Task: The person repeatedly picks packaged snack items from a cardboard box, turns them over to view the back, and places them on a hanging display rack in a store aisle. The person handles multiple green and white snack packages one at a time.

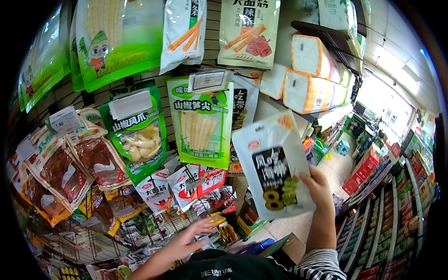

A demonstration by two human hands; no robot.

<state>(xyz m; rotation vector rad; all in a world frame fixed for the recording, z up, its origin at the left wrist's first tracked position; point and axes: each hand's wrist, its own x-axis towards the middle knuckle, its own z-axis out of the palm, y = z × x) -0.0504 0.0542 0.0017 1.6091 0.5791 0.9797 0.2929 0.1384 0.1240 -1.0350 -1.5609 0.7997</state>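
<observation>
My right hand (318, 189) grips the right edge of a flat pale grey snack pouch (271, 168). The pouch has a black printed panel, a picture of green skewered food and a hang hole at its top. Low in front of me, my left hand (190, 239) is empty, its fingers apart. It is near a yellow packet (217, 219) above the lower snack bins. Just left of the held pouch hangs a green-and-white pack of bamboo shoots (199, 129), its top partly covered by a price tag (209, 81). Behind that pack, a similar grey pouch (245, 98) is partly hidden.
A green bag of chicken feet (140, 136) and brown vacuum-packed meats (66, 168) hang at left. Metal hooks and a wire basket (94, 241) stick out below. Orange-white tissue packs (308, 87) fill a shelf at right. Beyond run an aisle floor (339, 157) and stocked shelves (388, 210).
</observation>
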